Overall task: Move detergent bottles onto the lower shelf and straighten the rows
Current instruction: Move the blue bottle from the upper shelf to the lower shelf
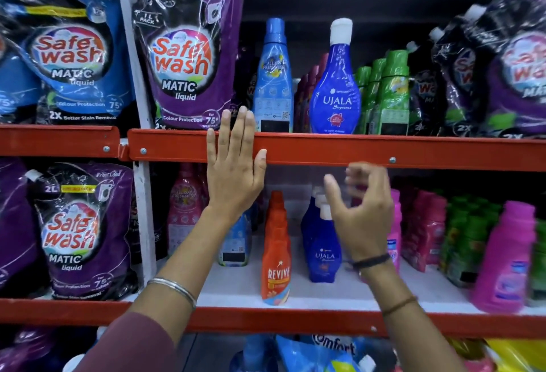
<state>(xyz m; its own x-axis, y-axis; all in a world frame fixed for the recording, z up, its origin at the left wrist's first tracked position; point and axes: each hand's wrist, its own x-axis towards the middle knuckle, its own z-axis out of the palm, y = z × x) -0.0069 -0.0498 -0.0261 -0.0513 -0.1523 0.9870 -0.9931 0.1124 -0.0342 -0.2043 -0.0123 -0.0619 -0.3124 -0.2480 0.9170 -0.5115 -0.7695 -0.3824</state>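
My left hand lies flat with fingers spread and straight against the red front lip of the upper shelf, fingertips reaching just over its top edge beside the purple Safewash pouch. My right hand hangs in the open gap under that lip, blurred, fingers loosely curled and half parted, gripping nothing that I can make out. On the upper shelf a light blue bottle and a dark blue Ujala bottle stand upright near the front edge, with a row of green bottles just to their right. The lower shelf shows bare white board at the front, between the orange Revive bottle, which stands close to the red edge, and the pink bottle far right. A row of smaller Ujala bottles stands behind my right hand, set further back than the Revive bottle. More pink and green bottles crowd the right rear. A white upright post divides this bay from the pouches on the left.
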